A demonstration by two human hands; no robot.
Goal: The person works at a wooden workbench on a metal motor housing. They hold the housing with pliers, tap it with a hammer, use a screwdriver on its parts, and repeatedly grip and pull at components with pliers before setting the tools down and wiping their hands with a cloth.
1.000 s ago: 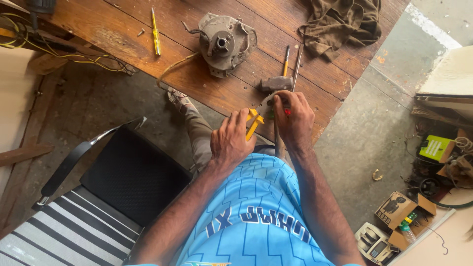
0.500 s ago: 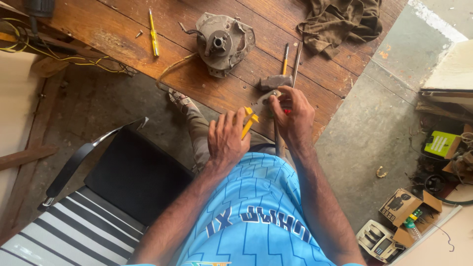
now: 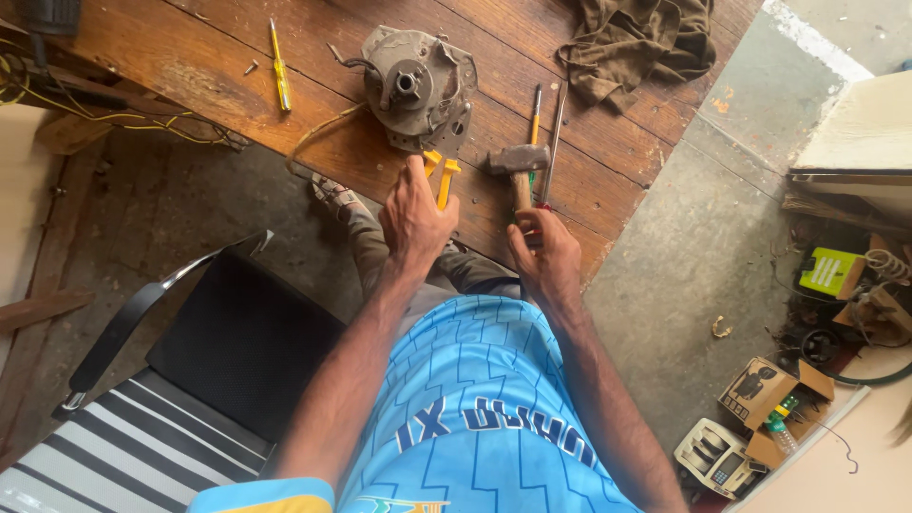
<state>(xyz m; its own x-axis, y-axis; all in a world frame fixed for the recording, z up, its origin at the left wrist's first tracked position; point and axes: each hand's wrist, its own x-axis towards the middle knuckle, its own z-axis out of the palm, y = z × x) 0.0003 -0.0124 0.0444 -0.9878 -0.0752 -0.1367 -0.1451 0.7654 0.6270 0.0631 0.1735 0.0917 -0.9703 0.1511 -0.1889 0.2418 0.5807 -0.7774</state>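
2 hands [image 3: 416, 214] moved: left pliers [image 3: 441, 177] nearer motor [image 3: 415, 85], right grasps hammer [image 3: 520, 171].

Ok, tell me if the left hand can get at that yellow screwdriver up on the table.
Probably yes: the left hand holds yellow-handled pliers, but bare wooden table lies between it and the yellow screwdriver.

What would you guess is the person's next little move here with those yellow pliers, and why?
Probably bringing the yellow-handled pliers in the left hand up to the grey motor part: their tips already lie at its lower edge, while the right hand grips the hammer handle.
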